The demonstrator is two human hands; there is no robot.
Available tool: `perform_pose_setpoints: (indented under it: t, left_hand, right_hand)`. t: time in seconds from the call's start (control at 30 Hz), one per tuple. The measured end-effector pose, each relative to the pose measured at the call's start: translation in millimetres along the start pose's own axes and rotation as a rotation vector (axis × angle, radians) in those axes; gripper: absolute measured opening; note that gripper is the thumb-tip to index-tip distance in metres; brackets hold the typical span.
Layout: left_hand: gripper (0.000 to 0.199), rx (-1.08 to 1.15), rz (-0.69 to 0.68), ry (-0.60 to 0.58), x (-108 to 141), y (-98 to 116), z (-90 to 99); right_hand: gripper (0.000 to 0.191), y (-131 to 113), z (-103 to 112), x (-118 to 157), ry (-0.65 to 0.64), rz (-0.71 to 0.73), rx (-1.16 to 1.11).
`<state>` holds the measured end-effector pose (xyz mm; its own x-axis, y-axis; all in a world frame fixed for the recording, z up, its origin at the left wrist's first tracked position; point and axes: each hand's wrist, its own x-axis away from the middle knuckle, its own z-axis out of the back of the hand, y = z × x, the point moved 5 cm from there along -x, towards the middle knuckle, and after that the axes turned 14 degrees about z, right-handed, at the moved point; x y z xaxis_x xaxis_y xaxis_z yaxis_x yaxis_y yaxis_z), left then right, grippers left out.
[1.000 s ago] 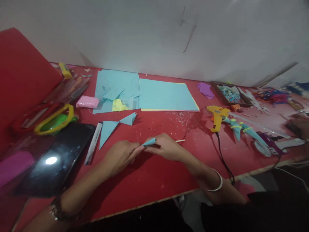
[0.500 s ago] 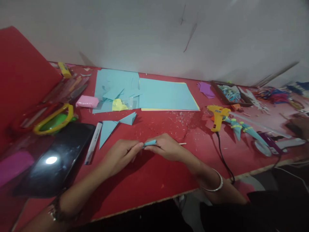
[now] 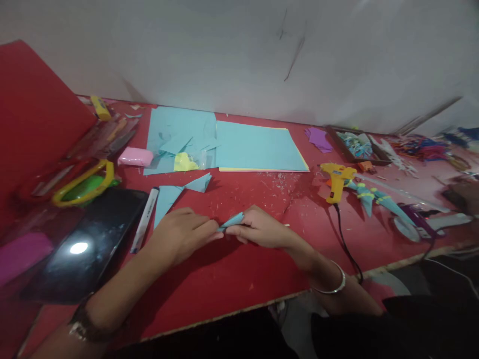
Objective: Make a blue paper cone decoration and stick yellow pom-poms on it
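A small folded piece of blue paper (image 3: 232, 221) is pinched between my two hands, just above the red table. My left hand (image 3: 185, 230) grips its left end with thumb and fingers together. My right hand (image 3: 262, 228) holds the right end, thumb below and fingers behind. Part of the paper is hidden by the fingers. Just beyond my left hand lie a blue paper triangle (image 3: 167, 199) and a pleated blue paper piece (image 3: 200, 183). A white marker (image 3: 145, 219) rests to the left.
Blue sheets (image 3: 262, 147) lie at the back, with a yellow scrap (image 3: 185, 162) nearby. On the right are a yellow glue gun (image 3: 337, 180) with a black cord and a box of scraps (image 3: 357, 144). A black tablet-like slab (image 3: 90, 244) and pink clay pack (image 3: 135, 157) sit left.
My left hand has turned more palm-down over the paper's left end. The blue paper now tilts up more toward the right, and more of its face shows.
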<state>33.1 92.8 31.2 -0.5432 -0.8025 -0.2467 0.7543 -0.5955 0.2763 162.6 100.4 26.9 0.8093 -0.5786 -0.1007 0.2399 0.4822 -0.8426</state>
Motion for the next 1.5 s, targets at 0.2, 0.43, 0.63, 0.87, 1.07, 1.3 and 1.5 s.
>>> perform_pose_setpoints:
  t: [0.2,0.43,0.63,0.87,1.07,1.3,1.5]
  left_hand:
    - [0.056,0.105,0.165,-0.052,2,-7,-5.1]
    - [0.045,0.340,0.345,-0.166,0,-8,-4.3]
    - [0.042,0.708,0.565,-0.375,2,-15,-18.8]
    - [0.044,0.837,0.735,-0.479,5,-20,-28.9]
    - [0.045,0.477,0.397,-0.200,-3,-10,-7.1]
    - [0.044,0.107,-0.259,0.137,4,8,13.9]
    - [0.046,0.302,-0.035,-0.075,-3,5,11.3]
  right_hand:
    - [0.042,-2,0,0,-0.008,0.038,0.052]
    - [0.035,-2,-6,-2,-0.059,0.047,0.345]
    - [0.034,2,-15,-5,-0.116,0.023,0.724]
    - [0.027,5,-21,-4,-0.078,0.050,0.835]
    - [0.033,-2,-10,-3,-0.022,0.013,0.267]
    - [0.031,-2,-19,4,-0.185,-0.035,-0.560]
    - [0.029,-7,-17,0,-0.050,0.044,-0.383]
